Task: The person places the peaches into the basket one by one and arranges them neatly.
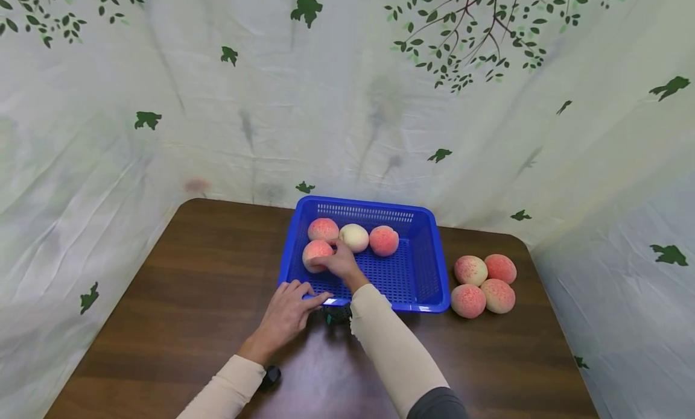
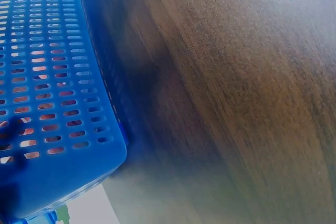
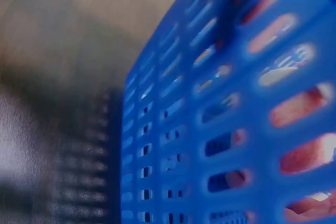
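Observation:
A blue slotted basket [image 1: 418, 286] stands at the middle of a brown table [image 1: 179, 298]. Inside it, three peaches [image 1: 354, 237] lie in a row at the back and a fourth peach [image 1: 314, 250] lies in front of them at the left. My right hand [image 1: 327, 261] reaches over the near rim and grips that fourth peach. Against the basket's near left corner rests my left hand [image 1: 306, 293], fingers relaxed, holding nothing. The left wrist view shows the basket's wall [image 2: 52, 77] from outside. In the right wrist view, peach colour shows through the basket's slots [image 3: 236, 129].
Several more peaches [image 1: 483, 284] lie in a cluster on the table just right of the basket. A leaf-printed cloth [image 1: 347, 105] hangs close behind and along both sides. Bare tabletop [image 2: 236, 103] stretches left of the basket.

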{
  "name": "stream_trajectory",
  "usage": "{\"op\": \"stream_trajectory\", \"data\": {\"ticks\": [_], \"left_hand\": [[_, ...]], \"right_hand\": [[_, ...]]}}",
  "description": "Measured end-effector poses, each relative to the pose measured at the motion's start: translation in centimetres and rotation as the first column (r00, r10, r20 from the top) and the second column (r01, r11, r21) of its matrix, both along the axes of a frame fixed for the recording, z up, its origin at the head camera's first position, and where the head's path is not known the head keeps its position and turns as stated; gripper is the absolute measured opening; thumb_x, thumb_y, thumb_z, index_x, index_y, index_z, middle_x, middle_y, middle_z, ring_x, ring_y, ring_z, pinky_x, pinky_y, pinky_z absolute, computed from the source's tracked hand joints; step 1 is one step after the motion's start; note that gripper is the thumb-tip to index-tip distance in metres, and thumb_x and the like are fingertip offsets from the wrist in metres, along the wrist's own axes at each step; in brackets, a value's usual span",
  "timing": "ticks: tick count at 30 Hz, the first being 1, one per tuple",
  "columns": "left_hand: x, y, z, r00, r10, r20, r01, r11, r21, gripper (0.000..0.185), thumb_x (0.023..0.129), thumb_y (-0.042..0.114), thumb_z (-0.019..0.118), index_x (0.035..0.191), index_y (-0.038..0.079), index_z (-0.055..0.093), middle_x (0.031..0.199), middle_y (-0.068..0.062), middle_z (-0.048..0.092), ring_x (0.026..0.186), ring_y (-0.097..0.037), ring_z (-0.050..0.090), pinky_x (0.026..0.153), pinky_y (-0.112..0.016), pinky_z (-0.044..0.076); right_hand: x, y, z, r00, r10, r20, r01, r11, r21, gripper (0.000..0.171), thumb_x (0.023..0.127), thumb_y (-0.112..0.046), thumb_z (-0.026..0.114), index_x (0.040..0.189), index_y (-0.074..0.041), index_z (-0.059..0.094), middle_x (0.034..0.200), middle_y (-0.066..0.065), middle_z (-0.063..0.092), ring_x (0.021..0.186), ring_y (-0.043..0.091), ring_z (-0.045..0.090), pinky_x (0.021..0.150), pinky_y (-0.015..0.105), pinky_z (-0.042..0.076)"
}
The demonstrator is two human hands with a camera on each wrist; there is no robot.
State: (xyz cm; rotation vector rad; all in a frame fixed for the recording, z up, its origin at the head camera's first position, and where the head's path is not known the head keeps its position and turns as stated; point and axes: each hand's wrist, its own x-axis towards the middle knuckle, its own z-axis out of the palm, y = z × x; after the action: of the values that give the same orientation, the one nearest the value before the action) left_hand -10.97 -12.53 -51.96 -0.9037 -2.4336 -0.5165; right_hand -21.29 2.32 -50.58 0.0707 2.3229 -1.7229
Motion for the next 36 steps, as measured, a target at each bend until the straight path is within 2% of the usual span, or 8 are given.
{"op": "stream_trajectory", "data": {"ticks": [3, 8, 16, 24, 30, 33, 36], "left_hand": [[0.09, -0.03, 0.02, 1.0, 0.001, -0.003, -0.001, 1.0, -0.001, 0.027, 0.086, 0.021, 0.063, 0.109, 0.027, 0.075, 0.082, 0.004, 0.057, 0.072, -0.018, 0.046, 0.066, -0.033, 0.034], [0.17, -0.07, 0.06, 1.0, 0.005, 0.001, -0.005, 1.0, -0.007, 0.028, 0.086, 0.024, 0.061, 0.11, 0.028, 0.075, 0.082, 0.004, 0.057, 0.071, -0.018, 0.046, 0.065, -0.033, 0.034], [0.22, -0.15, 0.1, 1.0, 0.014, 0.023, -0.014, 1.0, -0.019, 0.028, 0.086, 0.023, 0.063, 0.111, 0.028, 0.074, 0.082, 0.005, 0.057, 0.073, -0.017, 0.046, 0.066, -0.032, 0.034], [0.02, 0.0, -0.11, 1.0, 0.008, 0.011, -0.008, 1.0, -0.012, 0.028, 0.084, 0.022, 0.067, 0.11, 0.028, 0.074, 0.082, 0.005, 0.057, 0.073, -0.017, 0.046, 0.066, -0.032, 0.034], [-0.16, 0.02, 0.11, 1.0, 0.016, 0.011, -0.016, 1.0, -0.014, 0.027, 0.086, 0.023, 0.065, 0.111, 0.028, 0.075, 0.082, 0.005, 0.057, 0.073, -0.018, 0.046, 0.067, -0.033, 0.035], [-0.14, 0.03, 0.17, 1.0, 0.012, 0.015, -0.012, 1.0, -0.016, 0.027, 0.086, 0.023, 0.063, 0.11, 0.028, 0.075, 0.082, 0.005, 0.057, 0.073, -0.018, 0.047, 0.066, -0.033, 0.035], [-0.09, 0.0, 0.13, 1.0, 0.011, 0.023, -0.01, 1.0, -0.028, 0.027, 0.086, 0.022, 0.065, 0.11, 0.027, 0.075, 0.082, 0.005, 0.057, 0.072, -0.018, 0.046, 0.066, -0.033, 0.035]], "right_hand": [[-0.01, -0.33, -0.28, 1.0, -0.011, 0.019, 0.01, 1.0, 0.022, 0.07, 0.074, -0.021, 0.082, 0.13, 0.005, 0.049, 0.124, 0.018, 0.057, 0.109, 0.026, 0.054, 0.097, 0.041, 0.042], [-0.05, -0.56, -0.43, 0.999, -0.024, 0.029, 0.023, 0.998, 0.052, 0.068, 0.074, -0.023, 0.082, 0.128, 0.003, 0.05, 0.123, 0.018, 0.057, 0.108, 0.026, 0.055, 0.095, 0.04, 0.044], [-0.08, -0.36, -0.43, 0.998, -0.012, 0.068, 0.013, 1.0, -0.008, 0.067, 0.075, -0.017, 0.081, 0.129, 0.003, 0.048, 0.125, 0.017, 0.055, 0.108, 0.026, 0.053, 0.096, 0.041, 0.042], [-0.38, -0.23, -0.86, 1.0, -0.012, -0.001, 0.012, 0.99, 0.14, 0.069, 0.069, -0.022, 0.085, 0.124, 0.0, 0.051, 0.119, 0.017, 0.059, 0.106, 0.027, 0.055, 0.095, 0.042, 0.042], [-0.7, -0.34, -0.9, 0.999, 0.002, -0.036, 0.004, 0.984, 0.179, 0.07, 0.07, -0.023, 0.085, 0.126, 0.0, 0.05, 0.12, 0.019, 0.059, 0.109, 0.03, 0.056, 0.096, 0.043, 0.042], [-0.65, -0.38, -0.86, 1.0, 0.003, -0.022, 0.001, 0.985, 0.172, 0.071, 0.069, -0.023, 0.084, 0.126, 0.0, 0.049, 0.122, 0.019, 0.058, 0.11, 0.03, 0.055, 0.097, 0.043, 0.041], [-0.4, -0.28, -0.63, 1.0, 0.0, 0.002, 0.0, 0.995, 0.103, 0.07, 0.069, -0.018, 0.084, 0.126, 0.001, 0.047, 0.124, 0.02, 0.055, 0.111, 0.03, 0.053, 0.098, 0.044, 0.04]]}}
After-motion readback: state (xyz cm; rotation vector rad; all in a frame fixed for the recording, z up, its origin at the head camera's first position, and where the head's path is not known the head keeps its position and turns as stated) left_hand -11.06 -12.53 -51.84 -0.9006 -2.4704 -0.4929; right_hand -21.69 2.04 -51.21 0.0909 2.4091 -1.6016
